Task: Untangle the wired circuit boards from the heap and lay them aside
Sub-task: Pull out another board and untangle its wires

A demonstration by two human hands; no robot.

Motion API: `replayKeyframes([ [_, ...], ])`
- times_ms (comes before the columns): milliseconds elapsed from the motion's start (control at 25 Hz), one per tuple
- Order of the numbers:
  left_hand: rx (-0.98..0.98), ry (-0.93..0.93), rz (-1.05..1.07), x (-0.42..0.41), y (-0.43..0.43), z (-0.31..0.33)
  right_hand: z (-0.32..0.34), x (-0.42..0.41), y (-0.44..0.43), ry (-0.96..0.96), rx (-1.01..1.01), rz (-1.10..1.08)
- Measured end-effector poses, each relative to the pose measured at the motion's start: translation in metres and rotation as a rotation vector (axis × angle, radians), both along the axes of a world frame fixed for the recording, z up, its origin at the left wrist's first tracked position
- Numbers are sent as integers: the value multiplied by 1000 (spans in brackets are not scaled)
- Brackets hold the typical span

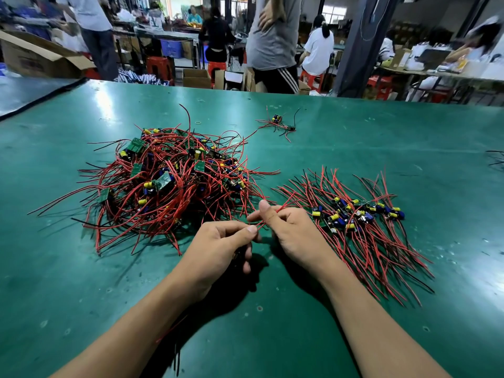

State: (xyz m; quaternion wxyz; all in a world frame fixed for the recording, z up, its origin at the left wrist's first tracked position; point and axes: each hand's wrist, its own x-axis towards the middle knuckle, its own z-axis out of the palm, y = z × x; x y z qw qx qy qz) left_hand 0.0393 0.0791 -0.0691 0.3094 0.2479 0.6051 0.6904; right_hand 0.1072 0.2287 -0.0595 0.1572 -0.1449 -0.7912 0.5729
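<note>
Near the front middle of the green tabletop point(354, 132), the left hand point(218, 246) and the right hand point(289, 233), fingers curled, both pinch red wires point(285, 204). The tangled heap point(174, 181) of wired circuit boards lies left of centre, and the laid-out row point(354, 214) lies to the right. An open cardboard box point(35, 58) stands beyond the far left corner, contents hidden.
</note>
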Motion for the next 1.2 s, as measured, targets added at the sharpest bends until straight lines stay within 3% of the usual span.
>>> replayKeyframes([
  [160,4,32,-21,1,-1,2,-2,-3,10,64,97,-168],
  [280,10,48,-37,1,0,4,-6,-7,13,99,8,-251],
  [440,8,4,-30,1,-1,7,-1,-13,5,117,-466,-199],
  [600,9,-12,-41,2,-3,8,12,-8,9,74,-1035,-17],
  [680,3,19,-53,2,-3,8,16,-2,15,35,-1161,94],
  [840,-27,50,-69,1,-3,10,20,5,20,-16,-1136,197],
  [1040,-46,-47,-56,1,-5,13,12,-1,19,-50,-876,3],
  [1200,-6,-112,-35,4,-5,15,9,-1,18,-47,-743,59],
])
